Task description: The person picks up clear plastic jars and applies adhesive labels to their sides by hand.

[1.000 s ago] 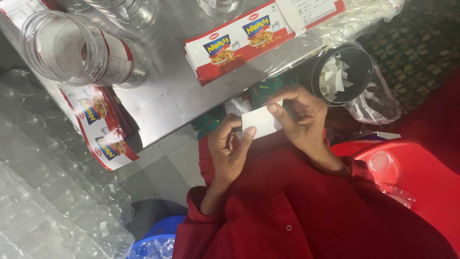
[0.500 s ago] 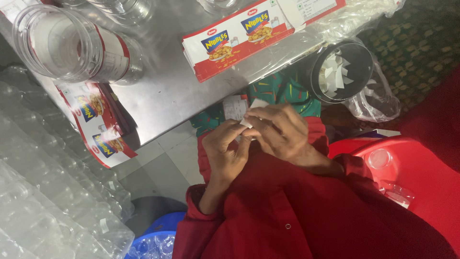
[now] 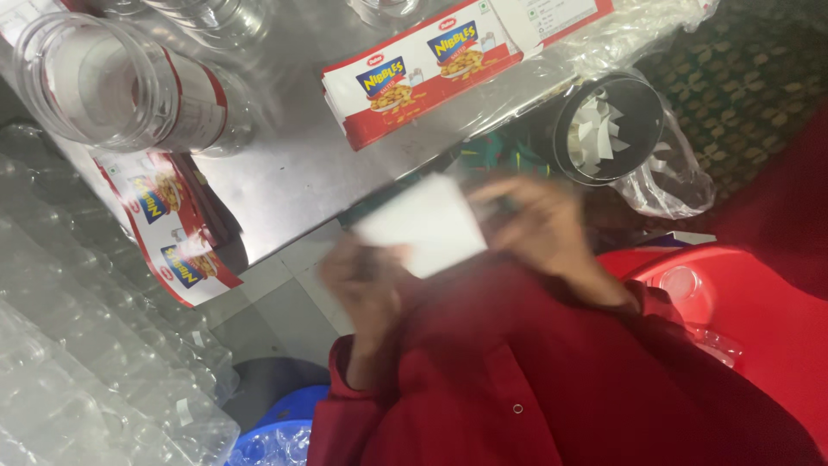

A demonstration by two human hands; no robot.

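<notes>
Both hands are blurred, pinching a white paper slip [image 3: 424, 226] between them just off the table [image 3: 293, 173] edge: left hand [image 3: 366, 280] at its lower corner, right hand [image 3: 539, 226] on its right edge. One red-and-white label strip [image 3: 423, 69] lies above, another [image 3: 168, 229] overhangs left. One clear jar [image 3: 121, 82] lies sideways; a black tub [image 3: 608, 129] holds paper scraps.

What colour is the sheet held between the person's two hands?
White: the sheet looks plain white, though motion-blurred, in the head view.
</notes>
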